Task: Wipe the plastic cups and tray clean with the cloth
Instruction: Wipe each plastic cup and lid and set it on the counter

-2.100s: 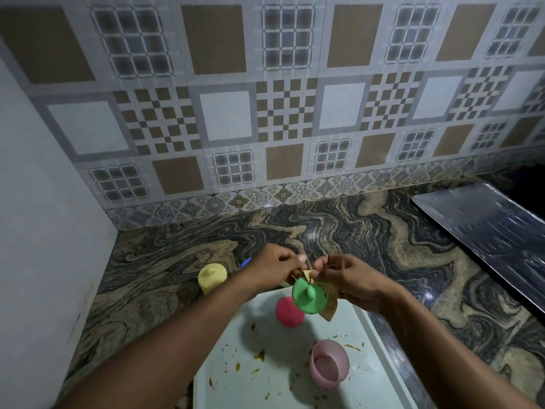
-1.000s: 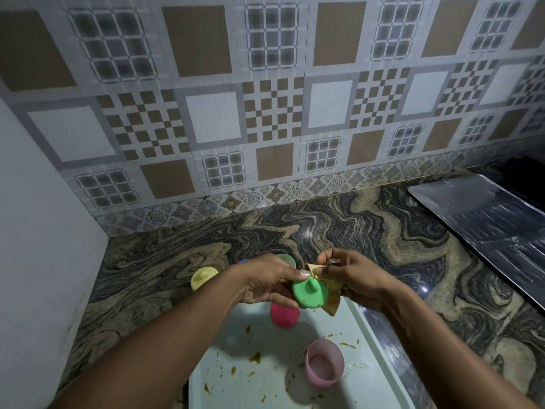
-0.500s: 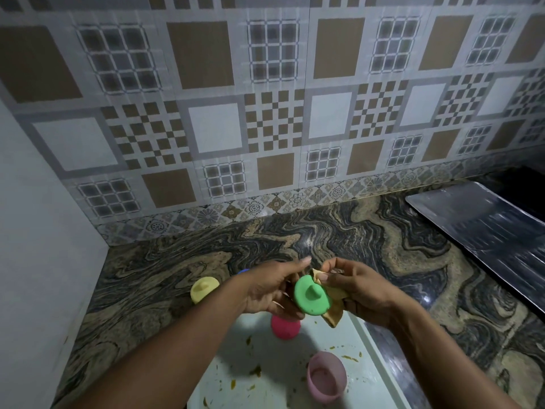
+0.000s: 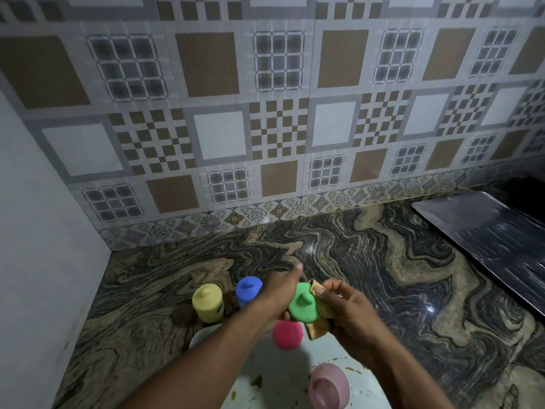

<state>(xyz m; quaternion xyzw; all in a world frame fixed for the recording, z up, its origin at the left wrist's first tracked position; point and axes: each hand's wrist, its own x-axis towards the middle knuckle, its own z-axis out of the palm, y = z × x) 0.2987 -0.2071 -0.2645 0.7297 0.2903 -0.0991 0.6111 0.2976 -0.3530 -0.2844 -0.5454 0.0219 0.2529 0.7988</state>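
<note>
The left hand grips the green cup by its side, bottom turned toward the camera, which probably leaves the mouth open to the cloth. The right hand is closed on the tan cloth, bunched against the cup's far side; whether it reaches inside is hidden. Both hands meet above the far end of the white tray, so any loosened bits would likely fall onto it. The tray bears brownish food specks and is not yet wiped. On it a red cup stands upside down, and a pink cup lies tipped with its mouth toward the camera; nothing shows inside it. A yellow cup and a blue cup stand inverted on the marbled desk beyond the tray, perhaps already wiped.
</note>
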